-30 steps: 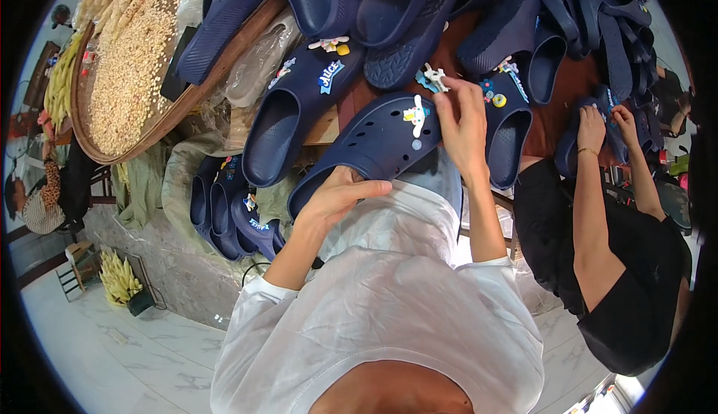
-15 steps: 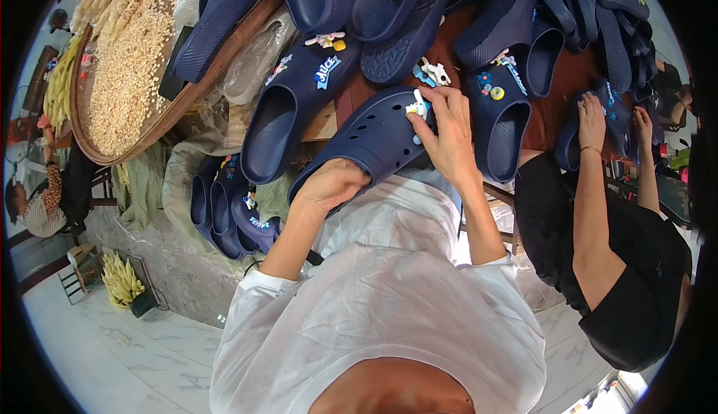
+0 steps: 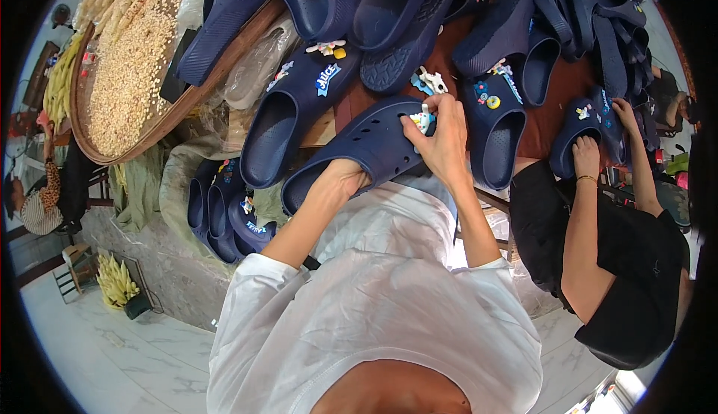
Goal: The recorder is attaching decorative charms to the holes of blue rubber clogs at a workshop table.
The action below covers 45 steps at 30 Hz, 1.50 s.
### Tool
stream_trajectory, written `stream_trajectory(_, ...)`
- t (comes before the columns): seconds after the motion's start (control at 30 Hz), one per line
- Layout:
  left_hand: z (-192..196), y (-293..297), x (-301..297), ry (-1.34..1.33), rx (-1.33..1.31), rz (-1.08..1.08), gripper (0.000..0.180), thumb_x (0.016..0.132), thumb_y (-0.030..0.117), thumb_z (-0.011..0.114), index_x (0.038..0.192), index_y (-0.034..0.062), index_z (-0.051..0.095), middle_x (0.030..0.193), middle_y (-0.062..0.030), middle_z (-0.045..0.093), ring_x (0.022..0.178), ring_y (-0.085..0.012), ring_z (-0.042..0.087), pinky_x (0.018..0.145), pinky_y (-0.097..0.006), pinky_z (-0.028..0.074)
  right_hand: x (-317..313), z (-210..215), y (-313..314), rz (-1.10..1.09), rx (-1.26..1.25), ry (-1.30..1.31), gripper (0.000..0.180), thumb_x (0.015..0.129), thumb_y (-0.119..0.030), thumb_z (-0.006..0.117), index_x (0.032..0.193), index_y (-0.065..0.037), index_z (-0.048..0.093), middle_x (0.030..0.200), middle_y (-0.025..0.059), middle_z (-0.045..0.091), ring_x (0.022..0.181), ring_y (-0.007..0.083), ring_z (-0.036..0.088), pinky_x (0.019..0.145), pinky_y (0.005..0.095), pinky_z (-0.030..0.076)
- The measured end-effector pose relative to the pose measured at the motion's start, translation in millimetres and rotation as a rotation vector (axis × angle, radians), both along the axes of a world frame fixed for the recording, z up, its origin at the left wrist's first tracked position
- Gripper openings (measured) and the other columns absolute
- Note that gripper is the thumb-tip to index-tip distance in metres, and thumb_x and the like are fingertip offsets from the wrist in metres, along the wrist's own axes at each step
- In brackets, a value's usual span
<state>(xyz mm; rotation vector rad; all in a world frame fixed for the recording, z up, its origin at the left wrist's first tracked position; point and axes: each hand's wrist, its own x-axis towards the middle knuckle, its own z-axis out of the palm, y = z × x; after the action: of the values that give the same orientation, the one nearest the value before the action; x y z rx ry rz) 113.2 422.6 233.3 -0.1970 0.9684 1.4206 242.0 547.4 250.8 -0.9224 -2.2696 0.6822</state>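
A navy clog (image 3: 351, 141) with round holes lies tilted at the table's near edge, its heel end toward me. My left hand (image 3: 345, 178) reaches into the clog's opening, and its fingers are hidden under the upper. On the upper's outside, my right hand (image 3: 443, 145) pinches a small white and blue shoe charm (image 3: 423, 121) between thumb and fingers, against the holes near the toe. Just beyond lies a loose white and black figure charm (image 3: 431, 81). Navy clogs with charms attached stand on the left (image 3: 295, 103) and right (image 3: 495, 126).
More navy clogs (image 3: 385, 2) crowd the far side of the red-brown table (image 3: 540, 133). At the left stands a large woven tray (image 3: 81, 111) of pale kernels. Several clogs (image 3: 224, 212) hang lower left. To my right, a co-worker's hands (image 3: 587, 158) handle another clog.
The clog's heel end has dipped a little toward me, and my left hand sits deeper in it. My right fingers have closed farther over the charm. The co-worker's hand has moved into a clog's opening.
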Motion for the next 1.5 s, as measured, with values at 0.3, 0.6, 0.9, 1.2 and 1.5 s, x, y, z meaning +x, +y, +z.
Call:
stream_trajectory(0.3, 4, 7, -2, 0.049, 0.070, -0.084, 0.032, 0.094, 0.006, 0.056, 0.123, -0.0064, 0.053, 0.123, -0.0145, 0.060, 0.109, -0.0226, 0.061, 0.091, -0.031, 0.052, -11, -11, 5, -0.053, 0.020, 0.120, 0.028, 0.073, -0.014, 0.077, 0.083, -0.004, 0.052, 0.077, 0.0085, 0.056, 0.073, 0.0250, 0.054, 0.067, 0.0380, 0.044)
stream_trajectory(0.6, 3, -12, -5, 0.073, 0.111, -0.172, 0.033, 0.093, 0.007, 0.056, 0.123, -0.0064, 0.053, 0.123, -0.0144, 0.060, 0.110, -0.0227, 0.061, 0.092, -0.031, 0.051, -11, 0, 49, -0.201, -0.368, 0.261, 0.027, 0.084, -0.022, 0.074, 0.091, -0.003, 0.057, 0.079, 0.0081, 0.065, 0.071, 0.0128, 0.060, 0.064, 0.0279, 0.047)
stream_trajectory(0.9, 9, -35, 1, 0.117, 0.138, -0.212, 0.034, 0.093, 0.008, 0.057, 0.123, -0.0065, 0.053, 0.123, -0.0144, 0.060, 0.110, -0.0227, 0.060, 0.092, -0.031, 0.051, -12, -13, 57, -0.139, -0.026, 0.096, 0.029, 0.084, -0.021, 0.072, 0.102, -0.001, 0.060, 0.097, 0.0171, 0.063, 0.083, 0.0269, 0.063, 0.072, 0.0364, 0.050)
stream_trajectory(1.2, 2, -17, 3, 0.141, 0.193, -0.271, 0.034, 0.093, 0.008, 0.058, 0.123, -0.0065, 0.053, 0.122, -0.0144, 0.060, 0.110, -0.0227, 0.060, 0.093, -0.031, 0.050, 18, 17, -30, -0.009, -0.300, 0.137, 0.030, 0.075, -0.018, 0.081, 0.086, -0.001, 0.059, 0.084, 0.0055, 0.056, 0.071, 0.0149, 0.056, 0.061, 0.0282, 0.047)
stream_trajectory(1.5, 13, -23, 16, 0.201, 0.282, -0.358, 0.035, 0.093, 0.009, 0.058, 0.123, -0.0065, 0.053, 0.122, -0.0144, 0.060, 0.111, -0.0227, 0.060, 0.093, -0.031, 0.050, 0, 0, -47, -0.096, -0.340, 0.067, 0.039, 0.075, -0.026, 0.082, 0.077, -0.002, 0.052, 0.074, 0.0041, 0.051, 0.063, 0.0147, 0.050, 0.058, 0.0288, 0.044)
